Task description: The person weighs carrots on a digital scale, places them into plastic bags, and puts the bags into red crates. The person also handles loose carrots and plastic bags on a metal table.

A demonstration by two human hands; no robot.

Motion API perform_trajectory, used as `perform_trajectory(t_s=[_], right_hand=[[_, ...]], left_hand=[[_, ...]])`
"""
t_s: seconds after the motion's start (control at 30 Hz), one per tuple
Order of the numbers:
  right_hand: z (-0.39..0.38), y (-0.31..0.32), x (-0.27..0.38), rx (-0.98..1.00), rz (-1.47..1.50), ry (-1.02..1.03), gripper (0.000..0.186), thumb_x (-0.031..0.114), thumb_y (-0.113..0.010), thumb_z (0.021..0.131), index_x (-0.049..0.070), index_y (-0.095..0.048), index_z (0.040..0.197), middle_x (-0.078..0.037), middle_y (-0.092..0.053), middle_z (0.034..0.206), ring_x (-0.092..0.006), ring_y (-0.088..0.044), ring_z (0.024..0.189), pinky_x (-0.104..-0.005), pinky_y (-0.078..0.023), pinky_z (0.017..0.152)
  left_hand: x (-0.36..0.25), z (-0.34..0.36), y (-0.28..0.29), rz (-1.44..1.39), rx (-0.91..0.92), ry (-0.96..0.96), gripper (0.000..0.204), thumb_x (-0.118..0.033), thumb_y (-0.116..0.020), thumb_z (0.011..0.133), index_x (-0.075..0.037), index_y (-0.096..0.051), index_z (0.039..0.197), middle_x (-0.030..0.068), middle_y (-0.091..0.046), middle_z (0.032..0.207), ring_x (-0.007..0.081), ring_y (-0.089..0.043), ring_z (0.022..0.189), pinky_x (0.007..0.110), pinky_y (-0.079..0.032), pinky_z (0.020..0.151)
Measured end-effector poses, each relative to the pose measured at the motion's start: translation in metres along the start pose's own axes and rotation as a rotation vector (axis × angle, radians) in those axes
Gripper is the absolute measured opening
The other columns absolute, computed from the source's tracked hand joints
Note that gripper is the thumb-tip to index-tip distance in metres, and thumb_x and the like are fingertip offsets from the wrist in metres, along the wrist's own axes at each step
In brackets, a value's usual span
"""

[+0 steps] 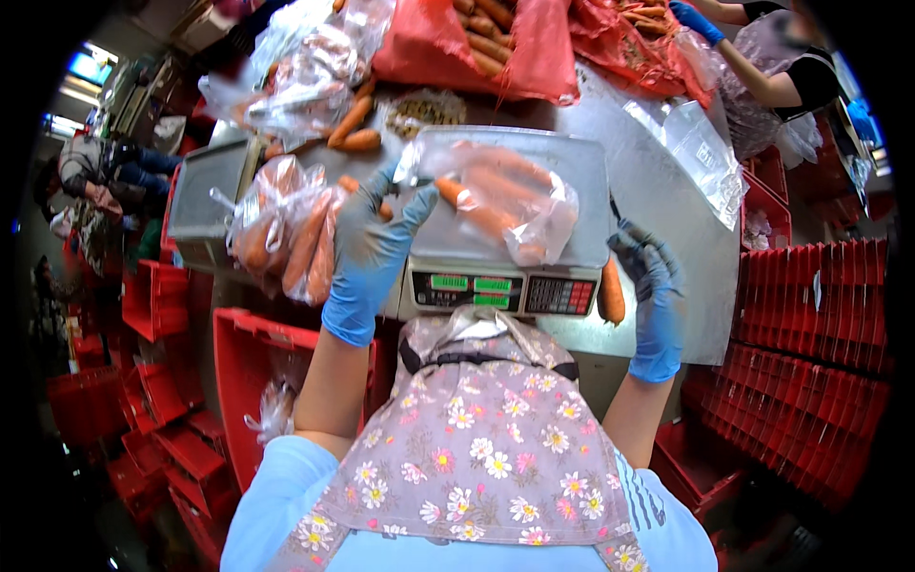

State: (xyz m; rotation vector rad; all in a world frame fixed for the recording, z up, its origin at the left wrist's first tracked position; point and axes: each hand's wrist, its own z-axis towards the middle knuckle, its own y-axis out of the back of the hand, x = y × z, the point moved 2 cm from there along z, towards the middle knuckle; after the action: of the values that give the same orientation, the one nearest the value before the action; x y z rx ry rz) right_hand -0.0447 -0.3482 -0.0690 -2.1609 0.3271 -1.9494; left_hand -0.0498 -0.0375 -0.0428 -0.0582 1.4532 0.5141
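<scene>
A clear plastic bag of carrots [500, 195] lies on the metal pan of a weighing scale [572, 157], one carrot poking out at its left end. My left hand [367, 248], in a soiled blue glove, is beside that end; thumb and forefinger are apart, the tips close to the bag's edge. To the right of the scale, my gloved right hand [653, 281] has its fingers curled in. A thin dark shape shows at its fingertips, too small to make out. A loose carrot [611, 294] lies between this hand and the scale. Tied bags of carrots [300, 234] sit left of my left hand.
Red sacks of carrots [419, 48] stand at the table's far side, beside loose carrots [355, 122]. Empty plastic bags [696, 153] lie at the right. Stacked red crates [801, 324] flank me; an open red crate [253, 334] is below left. A co-worker's gloved hand [696, 21] reaches in.
</scene>
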Motion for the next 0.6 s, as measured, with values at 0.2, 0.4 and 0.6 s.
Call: perform_trajectory(t_s=[0.2, 0.4, 0.6], right_hand=[[-0.006, -0.001, 0.008, -0.013, -0.087, 0.008, 0.030, 0.013, -0.045, 0.095, -0.006, -0.055, 0.115, -0.015, -0.063, 0.106, -0.0212, -0.061, 0.100, -0.0316, -0.046, 0.091], [-0.001, -0.004, 0.011, -0.001, -0.114, 0.040, 0.030, 0.015, -0.046, 0.095, -0.006, -0.056, 0.115, -0.015, -0.064, 0.106, -0.0204, -0.062, 0.098, -0.0318, -0.046, 0.091], [-0.004, -0.035, 0.019, 0.146, -0.105, 0.240, 0.043, 0.017, -0.056, 0.089, -0.005, -0.047, 0.125, -0.015, -0.052, 0.126, -0.0216, -0.055, 0.111, -0.0344, -0.040, 0.098]], left_hand=[[-0.009, -0.021, 0.022, -0.095, -0.076, -0.021, 0.063, -0.015, -0.076, 0.075, 0.003, -0.045, 0.127, 0.0054, -0.058, 0.101, 0.0101, -0.051, 0.093, 0.023, -0.046, 0.080], [-0.012, -0.019, 0.046, 0.003, -0.107, -0.090, 0.065, -0.019, -0.076, 0.075, 0.004, -0.044, 0.127, 0.0057, -0.056, 0.102, 0.0111, -0.051, 0.092, 0.025, -0.045, 0.084], [-0.026, -0.028, 0.033, -0.009, -0.112, -0.081, 0.070, -0.021, -0.077, 0.074, 0.005, -0.042, 0.129, 0.0085, -0.055, 0.106, 0.0148, -0.051, 0.098, 0.029, -0.042, 0.090]])
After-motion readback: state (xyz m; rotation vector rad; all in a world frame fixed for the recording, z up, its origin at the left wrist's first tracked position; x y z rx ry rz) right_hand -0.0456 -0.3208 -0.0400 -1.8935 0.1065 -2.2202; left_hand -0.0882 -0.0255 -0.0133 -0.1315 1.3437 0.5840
